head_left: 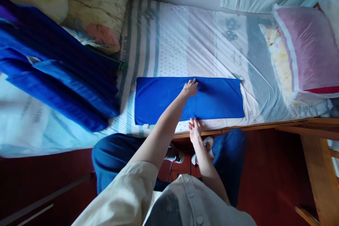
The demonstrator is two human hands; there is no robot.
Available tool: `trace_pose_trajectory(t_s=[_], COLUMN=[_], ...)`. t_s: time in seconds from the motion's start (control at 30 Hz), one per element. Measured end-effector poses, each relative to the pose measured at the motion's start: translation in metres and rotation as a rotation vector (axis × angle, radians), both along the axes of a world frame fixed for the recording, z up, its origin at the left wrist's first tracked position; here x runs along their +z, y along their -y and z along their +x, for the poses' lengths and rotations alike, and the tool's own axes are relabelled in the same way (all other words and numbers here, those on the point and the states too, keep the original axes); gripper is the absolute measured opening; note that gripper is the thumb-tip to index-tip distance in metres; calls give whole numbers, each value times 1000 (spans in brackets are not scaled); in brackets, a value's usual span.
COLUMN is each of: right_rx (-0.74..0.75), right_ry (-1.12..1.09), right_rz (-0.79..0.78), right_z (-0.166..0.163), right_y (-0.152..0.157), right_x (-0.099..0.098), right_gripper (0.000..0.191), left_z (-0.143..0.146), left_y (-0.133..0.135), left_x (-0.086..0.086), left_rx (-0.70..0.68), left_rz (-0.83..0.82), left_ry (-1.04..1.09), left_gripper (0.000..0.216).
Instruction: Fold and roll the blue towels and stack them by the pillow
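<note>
A folded blue cloth (219, 97) lies as a long flat rectangle along the near side of the bed, with a small white tag (146, 126) at its lower left edge. My left hand (190, 87) reaches over it, palm down, fingers stretched out and touching the fabric near the middle of its far edge. At the middle of the near edge, my right hand (195, 129) is turned palm up. Its fingers are apart, with the tips touching the cloth's edge; whether any slip beneath is hard to see.
Several folded blue fabric pieces (66, 77) are heaped on the bed at left, before a yellowish pillow (95, 7). A pink cushion (307, 49) sits at right. The bed's wooden edge (259, 124) runs close to my knees, and a wooden frame (317, 169) stands at lower right.
</note>
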State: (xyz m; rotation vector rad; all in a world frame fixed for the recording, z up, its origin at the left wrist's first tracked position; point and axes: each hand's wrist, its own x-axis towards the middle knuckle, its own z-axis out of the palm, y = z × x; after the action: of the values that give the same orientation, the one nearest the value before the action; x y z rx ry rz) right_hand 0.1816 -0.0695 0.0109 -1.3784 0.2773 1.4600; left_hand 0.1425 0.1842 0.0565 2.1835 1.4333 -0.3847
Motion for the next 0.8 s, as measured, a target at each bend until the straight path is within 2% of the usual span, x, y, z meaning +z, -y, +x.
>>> trace_pose_trajectory(t_s=[0.17, 0.33, 0.47, 0.6, 0.8], right_rx=[-5, 26, 54, 30, 3], right_ry=[-17, -19, 5, -33, -32], right_rz=[4, 31, 27, 49, 69], right_z=[2, 3, 4, 5, 14], right_y=[3, 3, 3, 4, 23], right_x=[-1, 1, 2, 5, 16], right_gripper=[27, 30, 36, 35, 33], left_z=[11, 17, 18, 14, 8], left_y=[-24, -35, -39, -39, -26], left_x=[-5, -12, -11, 3, 42], left_rx=[60, 149, 166, 168, 261], left_rz=[-19, 90, 79, 82, 100], left_ry=[28, 115, 88, 95, 146], left_gripper=[60, 54, 43, 37, 35])
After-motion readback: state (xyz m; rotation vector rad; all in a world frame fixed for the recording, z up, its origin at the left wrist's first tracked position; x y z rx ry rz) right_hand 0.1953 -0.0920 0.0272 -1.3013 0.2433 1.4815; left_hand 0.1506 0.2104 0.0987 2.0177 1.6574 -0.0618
